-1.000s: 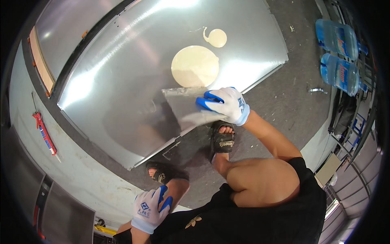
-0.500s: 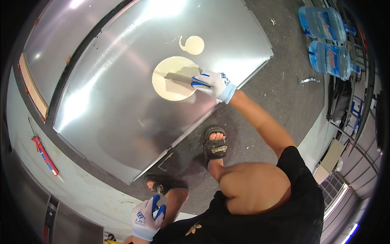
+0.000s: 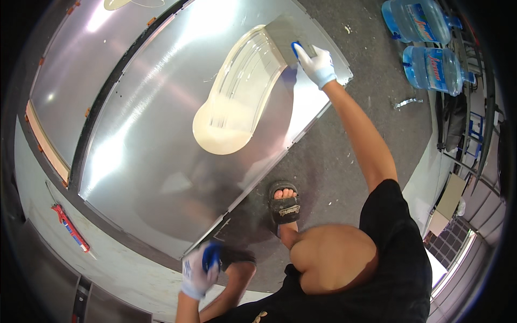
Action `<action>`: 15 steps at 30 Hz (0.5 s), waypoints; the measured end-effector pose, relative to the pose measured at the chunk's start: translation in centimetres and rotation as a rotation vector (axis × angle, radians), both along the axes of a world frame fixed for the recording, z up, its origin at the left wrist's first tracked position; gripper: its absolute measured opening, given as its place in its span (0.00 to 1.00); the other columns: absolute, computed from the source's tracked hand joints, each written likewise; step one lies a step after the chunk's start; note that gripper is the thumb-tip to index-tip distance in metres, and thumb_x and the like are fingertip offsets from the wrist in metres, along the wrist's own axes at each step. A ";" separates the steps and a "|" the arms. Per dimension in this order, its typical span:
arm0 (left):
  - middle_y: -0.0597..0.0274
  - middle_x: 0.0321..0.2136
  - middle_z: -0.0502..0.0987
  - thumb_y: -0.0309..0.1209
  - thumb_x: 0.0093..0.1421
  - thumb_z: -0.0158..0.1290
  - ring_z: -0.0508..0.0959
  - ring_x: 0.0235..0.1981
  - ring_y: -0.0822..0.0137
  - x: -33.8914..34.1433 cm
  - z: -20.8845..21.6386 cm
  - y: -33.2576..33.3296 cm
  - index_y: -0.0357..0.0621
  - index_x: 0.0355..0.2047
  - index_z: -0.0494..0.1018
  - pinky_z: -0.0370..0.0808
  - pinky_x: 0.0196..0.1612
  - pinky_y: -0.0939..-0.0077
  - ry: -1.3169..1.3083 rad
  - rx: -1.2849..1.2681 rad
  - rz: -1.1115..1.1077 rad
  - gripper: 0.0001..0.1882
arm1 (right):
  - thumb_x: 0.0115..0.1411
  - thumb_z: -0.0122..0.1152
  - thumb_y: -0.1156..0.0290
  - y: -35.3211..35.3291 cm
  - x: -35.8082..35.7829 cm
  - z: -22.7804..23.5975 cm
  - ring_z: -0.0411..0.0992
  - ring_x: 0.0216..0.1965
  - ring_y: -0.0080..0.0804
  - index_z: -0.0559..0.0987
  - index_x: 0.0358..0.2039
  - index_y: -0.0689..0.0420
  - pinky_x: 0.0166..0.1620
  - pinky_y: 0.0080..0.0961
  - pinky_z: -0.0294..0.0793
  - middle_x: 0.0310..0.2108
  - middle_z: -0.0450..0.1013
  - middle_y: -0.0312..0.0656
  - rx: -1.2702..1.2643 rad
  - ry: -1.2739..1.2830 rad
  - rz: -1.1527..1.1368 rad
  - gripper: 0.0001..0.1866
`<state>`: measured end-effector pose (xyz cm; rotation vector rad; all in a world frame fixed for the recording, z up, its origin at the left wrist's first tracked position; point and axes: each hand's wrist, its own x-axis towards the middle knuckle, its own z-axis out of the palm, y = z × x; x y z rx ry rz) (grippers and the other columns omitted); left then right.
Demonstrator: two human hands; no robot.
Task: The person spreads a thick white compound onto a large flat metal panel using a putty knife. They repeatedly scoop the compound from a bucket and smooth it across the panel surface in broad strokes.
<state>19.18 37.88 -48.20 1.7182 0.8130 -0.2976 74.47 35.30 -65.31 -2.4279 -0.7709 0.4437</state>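
Note:
My right hand (image 3: 316,63), in a white glove with blue fingertips, grips a wide flat spreader (image 3: 284,39). The blade rests on the metal panel (image 3: 156,177) at the far end of a cream-coloured paste smear (image 3: 242,86). From a thick round pool near the panel's middle, the smear runs up and right in a ridged band. My left hand (image 3: 201,269), gloved alike, hangs beyond the panel's near edge by my lower leg. Motion blurs its fingers, so whether it holds anything does not show.
Two blue water jugs (image 3: 431,70) lie at the upper right beside dark metal racking. A red sealant tube (image 3: 71,229) lies at the left on a pale surface. Another panel (image 3: 70,70) adjoins at the upper left. My sandalled foot (image 3: 284,202) stands near the panel's edge.
My right hand has moved up and right with the spreader, drawing the round paste pool into a long band over the small paste spot. My left hand has risen slightly.

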 end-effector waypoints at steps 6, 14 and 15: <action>0.37 0.61 0.69 0.26 0.60 0.57 0.73 0.57 0.38 13.5 -15.8 14.5 0.45 0.61 0.74 0.71 0.61 0.50 -0.231 0.845 -0.030 0.26 | 0.68 0.59 0.48 -2.2 -1.1 -0.4 0.77 0.30 0.56 0.84 0.35 0.59 0.38 0.41 0.77 0.27 0.79 0.54 0.067 -0.114 -0.175 0.24; 0.41 0.72 0.57 0.37 0.65 0.51 0.57 0.71 0.36 16.0 -25.8 22.5 0.63 0.72 0.65 0.52 0.71 0.39 0.180 1.240 -0.073 0.33 | 0.70 0.56 0.51 2.4 -3.2 -1.4 0.79 0.42 0.62 0.80 0.54 0.54 0.45 0.45 0.78 0.37 0.81 0.59 -0.171 -0.066 -0.117 0.22; 0.39 0.70 0.60 0.36 0.65 0.49 0.59 0.70 0.35 15.7 -26.1 22.4 0.57 0.71 0.65 0.52 0.71 0.40 0.113 1.250 -0.034 0.33 | 0.70 0.55 0.52 3.2 -3.6 -1.8 0.79 0.42 0.61 0.79 0.54 0.54 0.46 0.46 0.78 0.38 0.81 0.59 -0.165 -0.054 -0.130 0.22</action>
